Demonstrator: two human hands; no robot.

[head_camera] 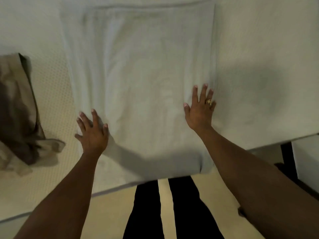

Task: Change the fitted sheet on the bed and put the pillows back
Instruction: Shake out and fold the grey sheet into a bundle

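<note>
Two palms down on sheet (138,66): left hand (92,133) at its 8 o'clock, right hand (200,109) at 3 o'clock, fingers straight, spread, gripping nothing. Sheet folded, mid-mattress (259,49). Brown cloth (17,109) at 9 o'clock.

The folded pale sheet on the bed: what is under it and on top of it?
On top, the left hand and right hand rest flat on the folded pale sheet. Under it, the cream dotted mattress shows around its edges; the part beneath is covered.
</note>
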